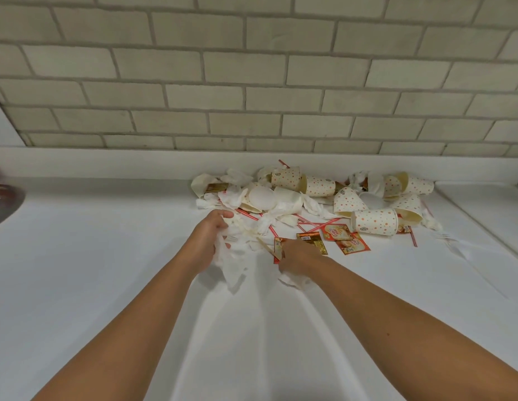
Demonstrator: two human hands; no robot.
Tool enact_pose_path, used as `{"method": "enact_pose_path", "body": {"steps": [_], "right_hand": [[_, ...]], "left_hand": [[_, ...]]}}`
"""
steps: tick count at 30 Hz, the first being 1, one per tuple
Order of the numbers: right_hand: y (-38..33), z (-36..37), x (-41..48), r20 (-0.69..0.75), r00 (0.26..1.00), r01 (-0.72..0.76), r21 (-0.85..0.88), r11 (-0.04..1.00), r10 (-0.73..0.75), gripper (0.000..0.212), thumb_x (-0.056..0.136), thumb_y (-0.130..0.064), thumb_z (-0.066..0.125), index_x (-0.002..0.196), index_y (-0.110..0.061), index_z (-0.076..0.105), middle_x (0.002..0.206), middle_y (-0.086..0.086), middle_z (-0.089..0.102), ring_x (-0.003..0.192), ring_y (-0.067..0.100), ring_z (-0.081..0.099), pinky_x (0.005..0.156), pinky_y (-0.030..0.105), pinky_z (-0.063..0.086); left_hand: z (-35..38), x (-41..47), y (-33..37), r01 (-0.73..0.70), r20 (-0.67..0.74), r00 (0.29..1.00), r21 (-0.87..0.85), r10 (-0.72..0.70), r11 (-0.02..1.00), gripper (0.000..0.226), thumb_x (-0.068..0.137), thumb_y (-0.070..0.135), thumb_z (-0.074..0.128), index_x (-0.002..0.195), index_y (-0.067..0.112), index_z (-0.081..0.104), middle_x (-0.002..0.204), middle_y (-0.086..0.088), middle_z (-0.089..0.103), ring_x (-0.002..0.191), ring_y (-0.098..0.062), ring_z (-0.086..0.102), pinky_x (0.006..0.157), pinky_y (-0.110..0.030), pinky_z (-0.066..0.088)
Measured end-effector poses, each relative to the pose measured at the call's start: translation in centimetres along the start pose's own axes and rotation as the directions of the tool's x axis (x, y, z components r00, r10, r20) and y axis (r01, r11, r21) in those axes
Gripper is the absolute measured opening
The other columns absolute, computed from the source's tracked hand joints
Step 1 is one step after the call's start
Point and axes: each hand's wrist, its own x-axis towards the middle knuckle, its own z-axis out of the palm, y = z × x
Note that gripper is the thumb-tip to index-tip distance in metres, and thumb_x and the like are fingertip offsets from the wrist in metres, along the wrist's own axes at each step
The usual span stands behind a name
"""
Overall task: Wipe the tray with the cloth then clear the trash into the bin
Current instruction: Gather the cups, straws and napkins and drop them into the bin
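Left hand (213,237) grips a bunch of white napkins (231,264) and right hand (295,256) grabs a packet (278,248), likely scooping trash (374,221) off the table (107,256) for the bin.

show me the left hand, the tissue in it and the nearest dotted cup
left hand (209,238): head view, back of the hand
tissue (232,266): head view, crumpled part hanging below the fingers
nearest dotted cup (374,222): head view, middle of its side wall
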Motion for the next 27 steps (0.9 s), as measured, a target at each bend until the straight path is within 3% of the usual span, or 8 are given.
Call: {"method": "enact_pose_path", "body": {"steps": [2, 5, 7, 9, 13, 18, 22, 27], "right_hand": [[0.2, 0.0, 0.0, 0.018, 1.000, 0.019, 0.038, 0.999, -0.020, 0.024, 0.089, -0.025, 0.058, 0.107, -0.010, 0.059, 0.085, 0.000, 0.053, 0.083, 0.019, 0.051, 0.067, 0.027, 0.041], [1.2, -0.5, -0.3, 0.009, 0.998, 0.060, 0.135, 0.989, -0.062, 0.010, 0.092, -0.021, 0.051, 0.085, -0.013, 0.052, 0.075, -0.004, 0.046, 0.074, 0.015, 0.047, 0.058, 0.023, 0.033], [2.3, -1.1, -0.9, -0.021, 0.996, 0.088, 0.202, 0.976, -0.085, 0.021, 0.093, -0.017, 0.047, 0.073, -0.019, 0.041, 0.073, -0.005, 0.040, 0.070, 0.014, 0.041, 0.056, 0.022, 0.028], [3.8, -1.8, -1.7, -0.052, 0.994, 0.102, 0.239, 0.966, -0.092, 0.022, 0.094, -0.015, 0.044, 0.073, -0.020, 0.038, 0.073, -0.005, 0.040, 0.076, 0.018, 0.041, 0.056, 0.022, 0.028], [7.4, -2.8, -3.8, -0.095, 0.995, 0.069, 0.304, 0.950, -0.042, 0.018, 0.099, -0.020, 0.036, 0.097, -0.013, 0.053, 0.097, 0.004, 0.055, 0.091, 0.024, 0.049, 0.070, 0.027, 0.039], [12.8, -3.4, -7.5, -0.097, 0.992, -0.028, 0.437, 0.899, 0.078, 0.023, 0.098, -0.018, 0.036, 0.105, -0.005, 0.054, 0.107, 0.008, 0.055, 0.089, 0.020, 0.051, 0.073, 0.027, 0.039], [17.5, -3.6, -10.6, -0.122, 0.976, -0.091, 0.523, 0.848, 0.180, 0.016, 0.094, -0.013, 0.042, 0.079, -0.008, 0.046, 0.084, 0.001, 0.048, 0.071, 0.014, 0.042, 0.059, 0.021, 0.030], [23.4, -3.3, -15.5, -0.154, 0.932, -0.150, 0.663, 0.734, 0.329, 0.012, 0.091, -0.010, 0.044, 0.079, -0.007, 0.045, 0.072, -0.002, 0.043, 0.061, 0.011, 0.038, 0.056, 0.021, 0.028]], "left_hand": [[0.3, 0.3, -0.2, -0.014, 0.043, 0.999, 0.118, 0.008, 0.993, 0.043, 0.078, -0.006, 0.034, 0.111, 0.013, 0.054, 0.094, -0.008, 0.046, 0.068, -0.022, 0.051, 0.073, -0.034, 0.039], [1.1, 0.7, -0.4, -0.071, 0.080, 0.996, 0.341, 0.046, 0.937, 0.055, 0.077, -0.015, 0.031, 0.117, 0.018, 0.051, 0.114, -0.014, 0.051, 0.089, -0.029, 0.063, 0.068, -0.032, 0.041], [1.9, 1.1, -0.6, -0.075, 0.083, 0.995, 0.346, 0.050, 0.935, 0.052, 0.080, -0.013, 0.034, 0.118, 0.016, 0.054, 0.110, -0.016, 0.055, 0.093, -0.029, 0.059, 0.071, -0.032, 0.041], [3.3, 1.2, -0.6, -0.101, 0.097, 0.993, 0.325, 0.073, 0.940, 0.044, 0.082, -0.011, 0.037, 0.112, 0.014, 0.058, 0.112, -0.017, 0.054, 0.090, -0.025, 0.051, 0.069, -0.029, 0.038], [7.4, 0.5, -0.7, -0.129, 0.189, 0.978, 0.200, 0.091, 0.971, 0.026, 0.090, -0.004, 0.043, 0.105, 0.009, 0.060, 0.108, -0.013, 0.056, 0.091, -0.023, 0.054, 0.071, -0.026, 0.045], [13.0, -0.8, -1.1, -0.150, 0.299, 0.952, 0.265, 0.067, 0.953, 0.022, 0.095, 0.006, 0.040, 0.093, 0.017, 0.059, 0.094, -0.009, 0.062, 0.080, -0.022, 0.060, 0.060, -0.026, 0.049], [18.4, -3.1, -1.5, -0.216, 0.446, 0.891, 0.257, 0.082, 0.942, 0.030, 0.090, -0.005, 0.037, 0.076, 0.014, 0.054, 0.074, -0.005, 0.055, 0.069, -0.019, 0.051, 0.059, -0.026, 0.041], [26.2, -6.3, -2.3, -0.194, 0.506, 0.862, 0.305, 0.014, 0.932, 0.036, 0.089, -0.006, 0.032, 0.076, 0.016, 0.058, 0.077, -0.007, 0.055, 0.068, -0.021, 0.051, 0.057, -0.025, 0.040]]}}
